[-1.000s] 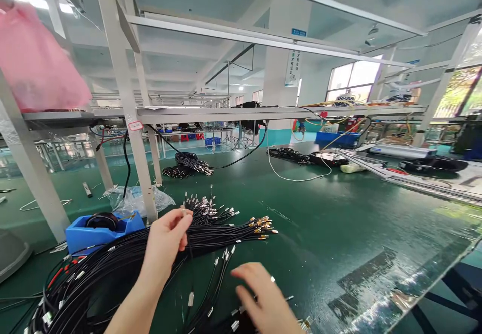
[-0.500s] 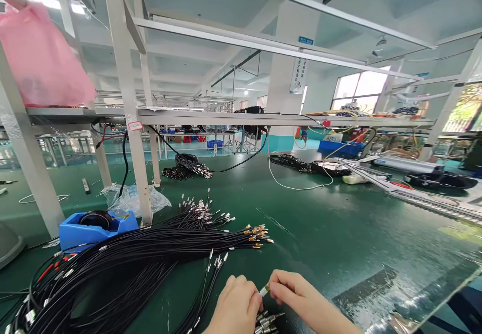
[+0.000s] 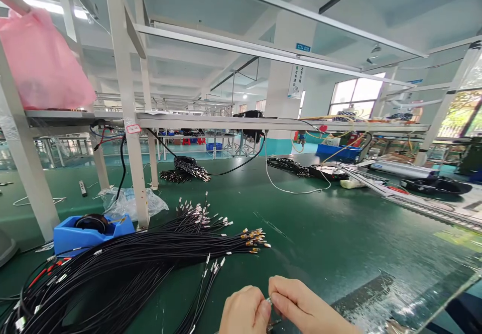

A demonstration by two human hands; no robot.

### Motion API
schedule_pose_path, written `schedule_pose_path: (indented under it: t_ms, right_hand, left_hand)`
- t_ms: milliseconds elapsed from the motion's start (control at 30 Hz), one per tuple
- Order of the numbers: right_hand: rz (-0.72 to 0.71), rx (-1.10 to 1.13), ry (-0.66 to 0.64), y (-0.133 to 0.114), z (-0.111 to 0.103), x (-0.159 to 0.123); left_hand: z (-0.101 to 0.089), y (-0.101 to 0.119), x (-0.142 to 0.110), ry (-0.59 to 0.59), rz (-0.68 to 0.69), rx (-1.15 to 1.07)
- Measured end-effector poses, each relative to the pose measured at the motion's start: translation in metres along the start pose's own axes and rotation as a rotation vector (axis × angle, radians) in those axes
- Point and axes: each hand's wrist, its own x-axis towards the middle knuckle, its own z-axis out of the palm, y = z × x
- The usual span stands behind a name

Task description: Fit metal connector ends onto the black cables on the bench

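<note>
The thumb and forefinger of the right hand point(image 3: 299, 304) are pinched together on a small metallic piece point(image 3: 269, 300), and the curled fingers of the left hand point(image 3: 244, 312) close on it from the other side, so that only a glint shows between the two hands, low in the view and above the green tabletop point(image 3: 301, 238); its full shape is hidden. Just beneath the fingertips, metal connectors point(image 3: 274, 324) peek out, mostly covered. To the left of the hands lies a small bunch of black cables point(image 3: 201, 294) with pale tips, and beyond it a thick bundle of black cables point(image 3: 150, 246) sweeps across the table, some of its ends wrapped in amber. Behind that bundle, at the left, sits a blue tape dispenser point(image 3: 68, 238), a dark roll point(image 3: 91, 222) seated in it and an amber strip point(image 3: 121, 220) at its front. A crumpled clear plastic bag point(image 3: 150, 203) lies around the foot of a frame post point(image 3: 140, 193), its contents unclear. Farther back rests a coiled black cable bundle point(image 3: 186, 167); at the far right stands a blue bin point(image 3: 335, 153), whose inside cannot be made out, and up on the left shelf point(image 3: 56, 118) bulges an opaque pink plastic bag point(image 3: 43, 65), its contents hidden
</note>
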Motion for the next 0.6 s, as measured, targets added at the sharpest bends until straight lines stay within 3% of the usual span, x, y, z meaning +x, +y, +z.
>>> schedule_pose_path:
  t_ms: [200, 300, 367, 467, 533, 600]
  right_hand:
    - [0.028, -0.014, 0.005, 0.002, 0.005, -0.007]
    - [-0.025, 0.132, 0.007, 0.001, 0.004, -0.004]
    - [-0.078, 0.230, 0.026, 0.001, 0.004, 0.002]
    - [-0.048, 0.130, 0.065, 0.005, 0.011, 0.015]
    - [0.001, 0.012, 0.048, 0.011, 0.021, 0.023]
    - [0.000, -0.046, 0.004, 0.016, 0.034, 0.028]
  left_hand:
    - [0.012, 0.002, 0.000, 0.045, -0.005, -0.043]
    - [0.008, 0.004, -0.001, 0.047, 0.026, -0.148]
    - [-0.010, 0.005, -0.004, 0.086, 0.052, -0.261]
    - [-0.060, -0.004, -0.007, 0.257, -0.004, -0.376]
    - [-0.097, -0.023, -0.008, 0.469, -0.071, -0.297]
    - [-0.125, -0.047, -0.007, 0.575, -0.151, -0.218]
